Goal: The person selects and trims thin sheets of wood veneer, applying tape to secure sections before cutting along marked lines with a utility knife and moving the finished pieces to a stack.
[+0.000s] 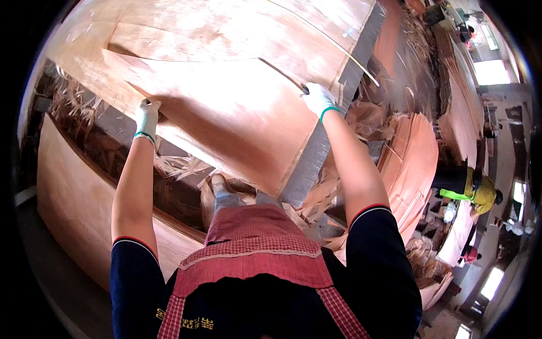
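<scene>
A thin, pale wood veneer sheet [226, 107] is partly lifted and bowed above a broad veneer surface [226, 22]. My left hand [148, 117], in a white glove with a green cuff, is closed on its near left edge. At its right edge, my right hand [319, 98], gloved the same way, pinches the sheet by a corner. Dark patches show at the fingertips of both gloves; I cannot make out what they are. Shadow falls under the bowed part of the sheet. A narrow wood strip [350, 55] lies across the right side of the surface.
A grey edge [316, 155] runs along the surface's right side. Veneer scraps [180, 164] litter the floor by my feet. More veneer stacks stand at left [73, 186] and right [409, 164]. A person in a yellow top [483, 192] works farther right.
</scene>
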The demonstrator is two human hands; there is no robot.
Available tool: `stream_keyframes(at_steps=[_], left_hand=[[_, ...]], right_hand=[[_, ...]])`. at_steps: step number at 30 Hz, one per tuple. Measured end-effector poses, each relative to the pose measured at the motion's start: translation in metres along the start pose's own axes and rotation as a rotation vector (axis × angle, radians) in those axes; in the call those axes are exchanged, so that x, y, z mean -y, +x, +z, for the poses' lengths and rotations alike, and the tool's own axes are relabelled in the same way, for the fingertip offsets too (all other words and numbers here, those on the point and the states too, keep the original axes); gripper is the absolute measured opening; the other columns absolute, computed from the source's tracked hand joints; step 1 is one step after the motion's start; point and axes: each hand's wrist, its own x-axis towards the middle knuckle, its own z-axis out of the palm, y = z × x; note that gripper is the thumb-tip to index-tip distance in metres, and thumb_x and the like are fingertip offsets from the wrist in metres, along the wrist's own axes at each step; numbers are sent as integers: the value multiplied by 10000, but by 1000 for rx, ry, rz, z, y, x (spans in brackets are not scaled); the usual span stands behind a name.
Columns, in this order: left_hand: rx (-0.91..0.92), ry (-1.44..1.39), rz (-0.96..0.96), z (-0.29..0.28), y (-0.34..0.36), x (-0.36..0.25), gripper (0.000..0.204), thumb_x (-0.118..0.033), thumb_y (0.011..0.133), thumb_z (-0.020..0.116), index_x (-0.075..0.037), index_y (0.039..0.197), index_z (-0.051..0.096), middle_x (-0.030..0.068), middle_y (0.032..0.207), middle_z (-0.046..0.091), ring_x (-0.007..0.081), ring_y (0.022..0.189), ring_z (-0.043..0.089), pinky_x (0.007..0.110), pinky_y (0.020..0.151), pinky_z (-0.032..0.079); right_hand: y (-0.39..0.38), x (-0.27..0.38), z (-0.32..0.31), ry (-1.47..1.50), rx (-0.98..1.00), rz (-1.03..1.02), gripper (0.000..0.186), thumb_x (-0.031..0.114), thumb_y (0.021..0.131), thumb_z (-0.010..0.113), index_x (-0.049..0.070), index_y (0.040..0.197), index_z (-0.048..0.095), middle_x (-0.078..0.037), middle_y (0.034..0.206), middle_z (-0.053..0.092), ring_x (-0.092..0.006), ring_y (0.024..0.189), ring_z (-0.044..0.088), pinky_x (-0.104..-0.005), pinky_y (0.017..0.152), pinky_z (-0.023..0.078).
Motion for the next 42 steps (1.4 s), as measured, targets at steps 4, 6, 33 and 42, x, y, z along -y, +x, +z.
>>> stream_keyframes(at_steps=[4,6,33,42], left_hand=[[-98,28,78,7,-2,2,495,-164,850,687,77,1253,533,199,1124,647,257,985,628,340,838,506],[-167,73,99,13,-1,11,508,-168,832,694,81,1245,537,208,1095,649,261,963,628,353,828,505],[-167,141,914,68,25,-11,336,20,856,488,-25,1163,616,203,1219,601,368,1174,539,428,1039,412],[-114,209,947,56,27,-15,384,-153,889,557,-25,1250,587,191,1309,563,348,1239,505,426,1076,373]], right_hand=[[-2,-10,0,28,-12,-3,262,324,820,697,114,970,658,-160,999,679,-371,957,635,-477,795,502],[0,-13,-1,43,-9,-4,279,321,815,702,102,984,660,-181,1010,676,-379,968,634,-486,805,500],[-166,89,69,-156,-139,-273,299,248,991,450,48,1185,557,-148,674,637,-317,555,635,-452,470,488],[-7,323,77,157,-41,-100,250,237,940,448,32,992,580,-230,813,686,-387,781,687,-518,679,549]])
